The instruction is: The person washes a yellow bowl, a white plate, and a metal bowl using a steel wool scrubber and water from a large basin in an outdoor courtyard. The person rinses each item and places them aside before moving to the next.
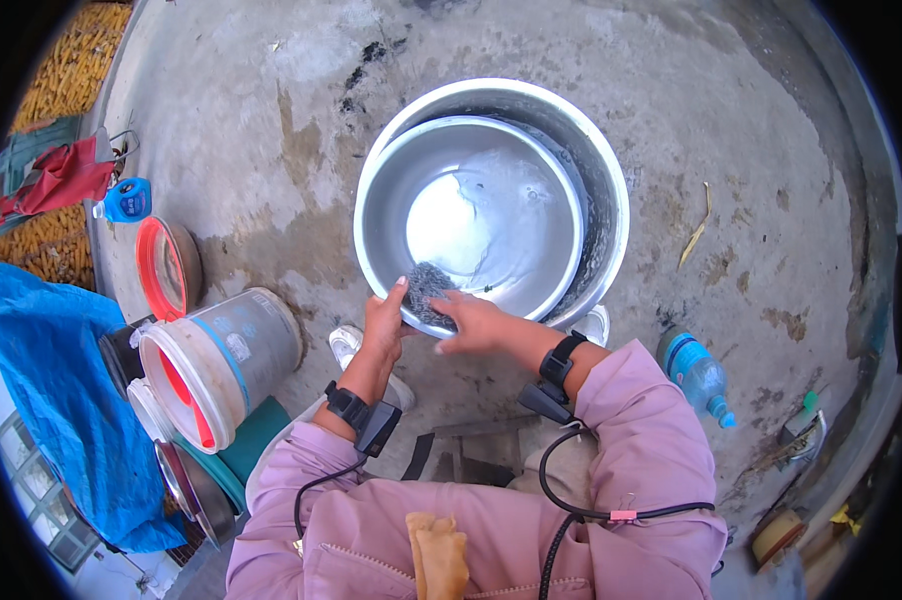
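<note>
A smaller metal basin [391,195] rests tilted inside a larger metal basin [608,180] on the floor in front of me. A little water pools at the bottom of the smaller one. My left hand [383,326] grips its near rim, thumb on the inside and fingers out of sight beneath. With my right hand [472,321] I press a grey steel wool scourer [425,285] against the near inner wall, just beside my left thumb.
On the left stand a plastic bucket [248,341], a red-rimmed bowl [188,262], a blue detergent bottle [129,199] and a blue tarp [60,375]. A plastic bottle [697,371] lies to my right on the concrete floor [721,150]. My shoes [346,345] flank the basins' near side.
</note>
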Action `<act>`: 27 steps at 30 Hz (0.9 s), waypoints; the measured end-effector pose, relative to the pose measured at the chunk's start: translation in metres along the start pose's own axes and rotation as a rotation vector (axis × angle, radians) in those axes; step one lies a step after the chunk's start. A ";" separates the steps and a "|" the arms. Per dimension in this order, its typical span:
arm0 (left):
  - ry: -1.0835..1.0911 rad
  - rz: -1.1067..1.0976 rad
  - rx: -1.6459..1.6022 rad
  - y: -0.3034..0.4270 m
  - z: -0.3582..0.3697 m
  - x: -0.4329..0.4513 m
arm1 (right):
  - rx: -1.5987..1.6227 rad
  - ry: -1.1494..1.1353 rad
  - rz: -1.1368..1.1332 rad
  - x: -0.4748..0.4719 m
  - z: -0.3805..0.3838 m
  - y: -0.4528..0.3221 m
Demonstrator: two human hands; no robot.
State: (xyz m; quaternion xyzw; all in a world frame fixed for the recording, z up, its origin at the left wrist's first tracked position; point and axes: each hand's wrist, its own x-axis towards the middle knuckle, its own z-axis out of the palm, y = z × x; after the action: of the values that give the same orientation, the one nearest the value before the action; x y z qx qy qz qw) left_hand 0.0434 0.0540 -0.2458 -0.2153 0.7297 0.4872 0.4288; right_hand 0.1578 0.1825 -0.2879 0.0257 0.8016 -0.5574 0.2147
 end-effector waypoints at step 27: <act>0.301 0.599 0.178 0.007 -0.002 0.026 | -0.637 -0.106 0.286 -0.018 -0.037 0.047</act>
State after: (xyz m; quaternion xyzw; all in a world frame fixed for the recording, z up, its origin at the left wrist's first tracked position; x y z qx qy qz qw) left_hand 0.0236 0.0575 -0.2635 -0.0227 0.8552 0.4887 0.1712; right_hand 0.1754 0.2368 -0.3121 0.0406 0.9113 -0.2441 0.3292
